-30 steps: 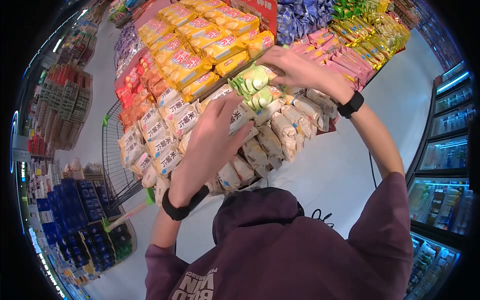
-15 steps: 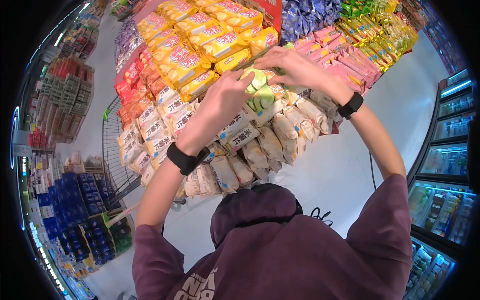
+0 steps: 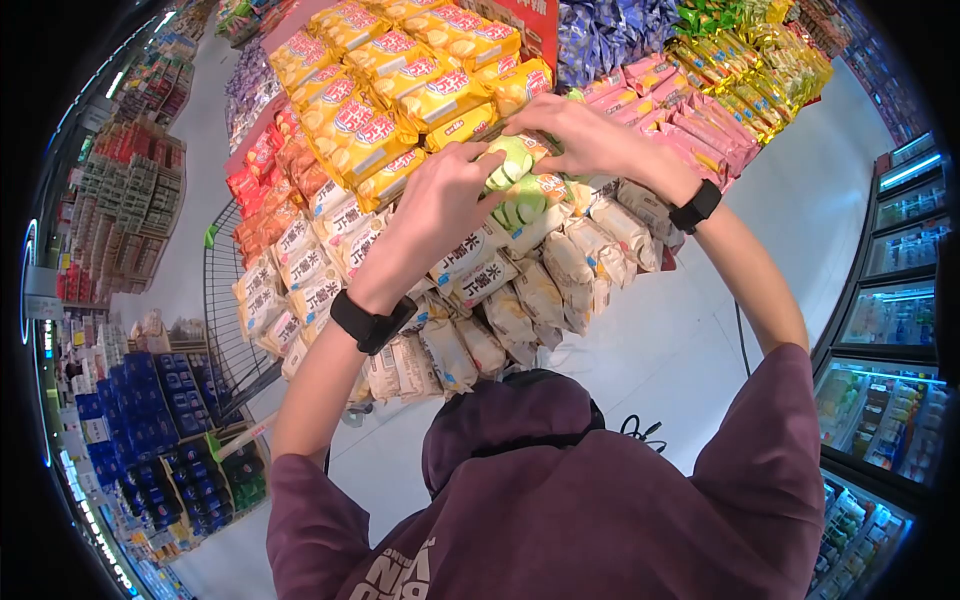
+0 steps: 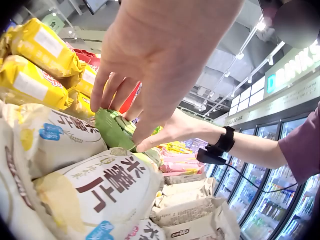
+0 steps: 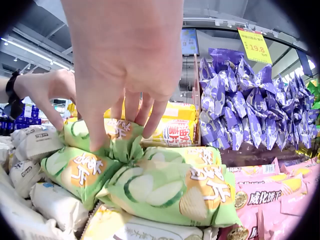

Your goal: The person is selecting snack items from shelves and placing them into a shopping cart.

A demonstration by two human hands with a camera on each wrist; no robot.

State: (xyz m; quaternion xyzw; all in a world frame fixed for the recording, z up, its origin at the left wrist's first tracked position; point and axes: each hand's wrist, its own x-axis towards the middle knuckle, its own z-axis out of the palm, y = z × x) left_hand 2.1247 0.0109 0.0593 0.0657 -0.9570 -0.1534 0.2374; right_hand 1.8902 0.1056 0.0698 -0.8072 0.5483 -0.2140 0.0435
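A green packet with cucumber slices (image 3: 512,162) lies on top of other green packets (image 5: 162,192), held at both ends. My left hand (image 3: 437,205) grips its left end, fingers on the far side and thumb on the near side, as the left wrist view shows. At the other end my right hand (image 3: 590,135) pinches it between thumb and fingers; in the right wrist view this hand (image 5: 127,65) comes down from above. White packets (image 4: 107,187) are stacked beside and below the green ones.
Yellow packets (image 3: 440,90) are piled behind, pink packets (image 3: 690,130) and purple ones (image 5: 240,95) to the right. A wire cart (image 3: 235,330) stands at the left. Refrigerated cases (image 3: 885,320) line the right side, past the pale floor (image 3: 650,350).
My left hand has moved up and right from over the white packets to the green packet and taken hold of its left end. My right hand has barely moved.
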